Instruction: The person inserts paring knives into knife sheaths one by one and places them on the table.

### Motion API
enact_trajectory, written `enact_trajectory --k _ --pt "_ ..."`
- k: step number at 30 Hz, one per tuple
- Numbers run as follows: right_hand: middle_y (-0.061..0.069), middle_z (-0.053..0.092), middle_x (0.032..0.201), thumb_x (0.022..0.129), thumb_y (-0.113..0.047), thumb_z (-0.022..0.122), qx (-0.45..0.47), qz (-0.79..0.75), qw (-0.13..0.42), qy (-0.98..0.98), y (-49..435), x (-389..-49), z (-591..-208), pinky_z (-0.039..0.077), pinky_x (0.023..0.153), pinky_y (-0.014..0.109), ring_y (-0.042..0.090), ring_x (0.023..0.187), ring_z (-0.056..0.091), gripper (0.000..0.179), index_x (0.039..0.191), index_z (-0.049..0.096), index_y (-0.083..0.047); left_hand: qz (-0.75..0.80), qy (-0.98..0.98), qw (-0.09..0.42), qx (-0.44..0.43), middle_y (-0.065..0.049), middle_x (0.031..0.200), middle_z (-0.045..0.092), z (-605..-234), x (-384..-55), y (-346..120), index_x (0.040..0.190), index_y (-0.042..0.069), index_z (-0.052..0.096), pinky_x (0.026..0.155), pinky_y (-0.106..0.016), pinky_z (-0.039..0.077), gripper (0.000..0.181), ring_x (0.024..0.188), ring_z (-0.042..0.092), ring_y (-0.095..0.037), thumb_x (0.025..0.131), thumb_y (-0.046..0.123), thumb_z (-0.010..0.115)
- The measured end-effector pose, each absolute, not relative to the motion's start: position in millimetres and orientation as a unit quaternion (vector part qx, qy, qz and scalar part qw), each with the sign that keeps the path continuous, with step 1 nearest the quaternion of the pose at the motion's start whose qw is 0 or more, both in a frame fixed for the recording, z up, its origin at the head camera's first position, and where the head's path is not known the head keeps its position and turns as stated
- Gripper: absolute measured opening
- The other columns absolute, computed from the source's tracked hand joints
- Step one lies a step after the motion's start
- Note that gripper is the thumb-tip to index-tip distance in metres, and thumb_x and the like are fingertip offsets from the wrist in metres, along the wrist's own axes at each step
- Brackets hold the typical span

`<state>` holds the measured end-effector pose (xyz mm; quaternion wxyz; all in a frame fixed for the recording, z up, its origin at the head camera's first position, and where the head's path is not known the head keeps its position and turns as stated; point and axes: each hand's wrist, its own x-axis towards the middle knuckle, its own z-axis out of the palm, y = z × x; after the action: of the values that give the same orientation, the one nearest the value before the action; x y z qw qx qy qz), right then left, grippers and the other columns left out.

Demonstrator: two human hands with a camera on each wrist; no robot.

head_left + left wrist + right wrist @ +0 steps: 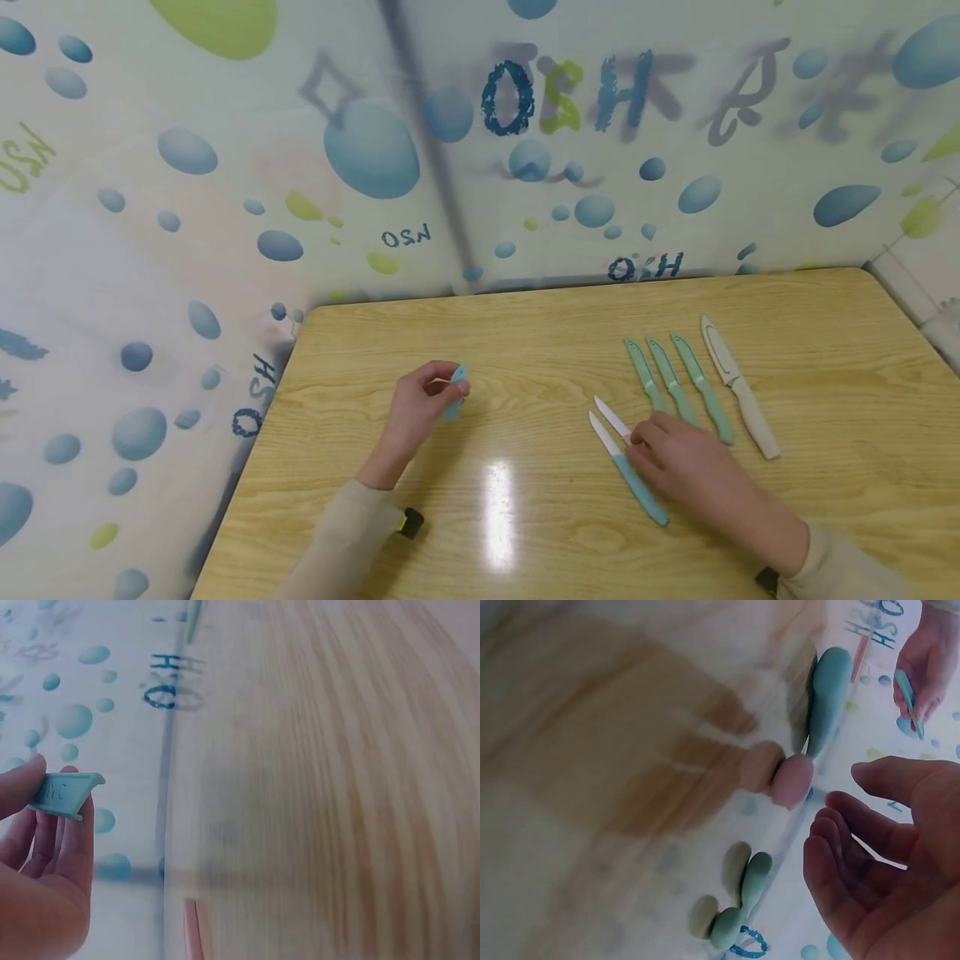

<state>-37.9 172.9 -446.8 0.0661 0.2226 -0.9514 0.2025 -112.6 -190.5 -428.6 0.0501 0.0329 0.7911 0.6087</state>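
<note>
My left hand (416,412) pinches a light blue plastic blade cover (67,793) between thumb and fingers, raised above the left part of the table. Raised lettering shows on its side in the left wrist view. Over on the right, my right hand (693,471) hovers beside a pink-handled knife (792,782), its fingers loosely bent with nothing between them. That knife's bare white blade (611,415) points away from me; the hand hides most of its handle in the head view. Alongside lies a blue-handled knife (641,492) with an uncovered white blade.
Three green knives in matching covers (701,375) lie in a row behind the right hand. A larger beige knife (738,387), also covered, is at their right. A slim pink piece (193,930) lies on the wood table (525,333). Patterned sheeting (465,208) stands behind.
</note>
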Motion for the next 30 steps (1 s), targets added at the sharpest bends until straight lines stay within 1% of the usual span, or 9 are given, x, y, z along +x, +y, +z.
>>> enact_trajectory --k 3,6,9,14,17,20,23,26,30 --pt "-0.012 0.055 0.079 0.092 -0.020 0.079 0.229 0.196 0.045 -0.952 169.5 -36.1 -446.1 0.043 0.052 0.020 0.001 0.065 0.044 0.009 0.088 0.072 -0.015 0.651 0.757 0.055 0.013 -0.013 0.103 0.071 -429.4 -114.9 -184.0 0.120 -0.008 0.065 0.075 -0.027 0.061 0.029 0.099 0.071 -0.041 0.098 0.008 0.073" --pt "-0.012 0.049 0.074 0.092 -0.022 0.080 0.232 0.191 0.022 -0.954 166.5 -34.6 -445.5 0.039 0.050 0.020 0.001 0.061 0.039 0.015 0.084 0.069 -0.015 0.693 0.718 0.062 -0.009 -0.017 0.107 0.072 -430.0 -116.2 -176.7 0.118 -0.007 0.064 0.082 -0.031 0.063 0.024 0.104 0.070 -0.045 0.098 0.004 0.071" --pt "-0.012 0.044 0.069 0.092 -0.025 0.080 0.236 0.178 0.017 -0.955 164.4 -33.3 -444.6 0.036 0.047 0.020 0.001 0.057 0.036 0.023 0.078 0.063 -0.017 0.728 0.682 0.070 -0.020 -0.021 0.114 0.074 -431.5 -117.2 -169.6 0.121 -0.008 0.059 0.089 -0.037 0.063 0.025 0.108 0.071 -0.041 0.100 0.002 0.067" --pt "-0.011 0.041 0.065 0.090 -0.028 0.082 0.241 0.156 0.028 -0.958 162.6 -31.9 -443.3 0.033 0.043 0.021 0.003 0.053 0.034 0.035 0.070 0.055 -0.020 0.761 0.643 0.075 -0.025 -0.024 0.118 0.073 -434.8 -118.4 -160.8 0.129 -0.012 0.051 0.096 -0.043 0.060 0.034 0.106 0.074 -0.032 0.102 0.003 0.065" --pt "-0.009 0.042 0.063 0.088 -0.030 0.084 0.247 0.138 0.040 -0.958 161.8 -32.0 -443.7 0.033 0.041 0.022 0.004 0.052 0.034 0.035 0.070 0.057 -0.018 0.772 0.630 0.075 -0.032 -0.025 0.121 0.071 -436.9 -119.7 -155.9 0.132 -0.013 0.050 0.096 -0.043 0.059 0.037 0.104 0.075 -0.027 0.103 0.005 0.064" --pt "-0.007 0.044 0.061 0.086 -0.031 0.086 0.257 0.115 0.053 -0.958 160.3 -32.5 -445.0 0.033 0.040 0.022 0.005 0.051 0.035 0.033 0.072 0.062 -0.012 0.782 0.617 0.074 -0.037 -0.023 0.121 0.072 -438.8 -120.8 -150.7 0.135 -0.015 0.051 0.096 -0.042 0.059 0.039 0.102 0.075 -0.024 0.103 0.005 0.063" --pt "-0.005 0.046 0.060 0.086 -0.032 0.086 0.260 0.097 0.048 -0.960 157.7 -32.8 -444.6 0.033 0.039 0.021 0.005 0.051 0.035 0.033 0.074 0.067 -0.007 0.792 0.604 0.073 -0.043 -0.020 0.118 0.073 -438.3 -120.2 -145.3 0.135 -0.016 0.052 0.094 -0.039 0.060 0.037 0.100 0.076 -0.021 0.104 0.004 0.061" --pt "-0.003 0.047 0.059 0.086 -0.032 0.086 0.256 0.089 0.035 -0.962 155.1 -33.0 -443.2 0.034 0.039 0.022 0.007 0.051 0.036 0.035 0.073 0.065 -0.007 0.803 0.590 0.075 -0.048 -0.017 0.114 0.075 -438.2 -119.3 -140.2 0.134 -0.016 0.052 0.094 -0.039 0.060 0.035 0.097 0.076 -0.019 0.105 0.002 0.059" --pt "-0.004 0.046 0.059 0.087 -0.030 0.085 0.255 0.090 0.024 -0.963 153.0 -34.1 -443.3 0.036 0.039 0.025 0.008 0.051 0.037 0.038 0.069 0.058 -0.011 0.814 0.573 0.079 -0.052 -0.013 0.109 0.076 -440.5 -118.9 -134.5 0.135 -0.018 0.050 0.095 -0.040 0.059 0.035 0.094 0.076 -0.018 0.105 0.000 0.057"
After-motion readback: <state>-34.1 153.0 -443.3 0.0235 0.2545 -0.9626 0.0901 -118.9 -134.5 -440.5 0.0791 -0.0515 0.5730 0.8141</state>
